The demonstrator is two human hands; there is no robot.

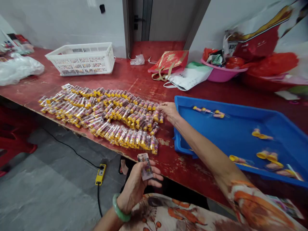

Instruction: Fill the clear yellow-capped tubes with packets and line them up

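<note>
My left hand (141, 175), with a green bangle at the wrist, is palm up at the table's front edge and holds a small stack of printed cards (145, 166) under the thumb. At the right end of the rows of clear tubes with yellow caps (120, 112), my right hand (168, 112) has its fingers bent together against a tube. What the fingertips grip is too small to tell. Just right of that hand, a blue tray (216, 128) holds several loose yellow-capped pieces.
A white basket (84, 59) stands at the back left, near a clear plastic bag (19, 67). Red and white bags (190, 75) and a pink basin (221, 73) lie behind the tray. A yellow power strip (100, 174) is on the floor.
</note>
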